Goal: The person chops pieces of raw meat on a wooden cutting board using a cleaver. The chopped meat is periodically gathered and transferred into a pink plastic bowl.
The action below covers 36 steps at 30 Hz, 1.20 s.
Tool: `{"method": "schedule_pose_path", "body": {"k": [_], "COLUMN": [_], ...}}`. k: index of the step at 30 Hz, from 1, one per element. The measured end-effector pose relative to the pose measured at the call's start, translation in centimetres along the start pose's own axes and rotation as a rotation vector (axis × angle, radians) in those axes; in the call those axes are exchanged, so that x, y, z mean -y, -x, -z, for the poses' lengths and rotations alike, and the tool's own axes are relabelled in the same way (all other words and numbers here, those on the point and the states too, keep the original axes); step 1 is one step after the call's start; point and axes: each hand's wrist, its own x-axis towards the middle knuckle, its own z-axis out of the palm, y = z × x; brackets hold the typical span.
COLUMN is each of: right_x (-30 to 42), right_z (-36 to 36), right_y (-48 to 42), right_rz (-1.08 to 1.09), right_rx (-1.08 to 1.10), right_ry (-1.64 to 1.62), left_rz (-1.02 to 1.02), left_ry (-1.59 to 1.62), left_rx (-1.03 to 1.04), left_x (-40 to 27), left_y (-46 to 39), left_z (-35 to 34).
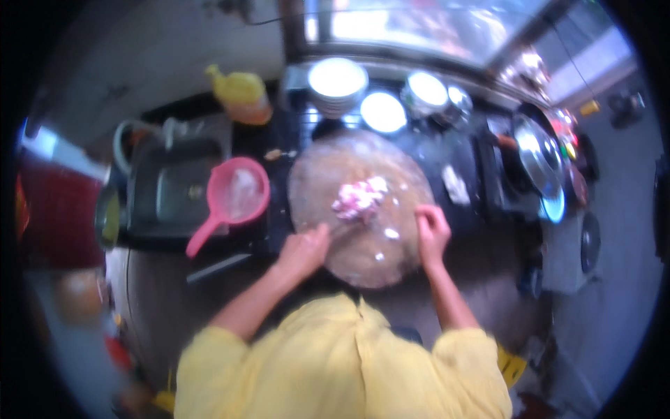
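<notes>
A large round brownish board (319, 173), speckled and blurred, lies before me and overhangs the front of the counter. On its middle sits a small heap of pink-and-white pieces (360, 199), too blurred to name exactly. Some loose bits (391, 233) are scattered to the right of and below the heap. My left hand (305, 247) is curled at the board's lower left rim. Opposite it, my right hand (432, 230) has its fingers bent over the right rim. Both hands appear to grip the board; the fingertips are indistinct.
Left of the board, a pink plastic strainer (213, 222) rests beside a sink (178, 180). A yellow bottle (242, 94), stacked white bowls (337, 84) and a white plate (383, 112) stand behind. A crumpled white cloth or paper (456, 185) and metal cookware (536, 152) are at right.
</notes>
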Motion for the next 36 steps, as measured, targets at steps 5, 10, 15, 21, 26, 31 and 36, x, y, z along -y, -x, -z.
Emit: {"method": "schedule_pose_path", "body": {"k": [5,10,15,21,26,31,36], "right_x": [7.2,12.2,10.4,9.2,14.9,15.3,19.8], "right_z": [-6.7,-19.0,-33.0,-39.8,-36.9,-34.3,-33.1], "right_y": [-2.9,-2.6,-1.9,-1.1,-3.1,-5.6,-6.1], "right_rz": [0.284,0.406,1.143,1.372,0.872,0.753,0.409], "right_rx": [0.265,0.866,0.983,1.156,1.472,1.366,1.364], "right_ry": [-0.017,0.022,0.447,0.821,0.732,0.304,0.305], "left_rz": [-0.025,0.024,0.151,0.186,0.238,0.107,0.119], "left_ry": [0.043,0.202,0.479,0.619,0.726,0.521,0.465], "left_rx": [0.151,0.249,0.334,0.163,0.247,0.321,0.375], "left_x": [0.3,0.3,0.9,1.5,1.7,1.8,2.0], "left_y": [3.9,3.8,2.8,2.1,1.6,1.5,1.4], "left_z": [-2.2,-2.6,-2.3,-7.9,-7.0,-4.6,-3.5]}}
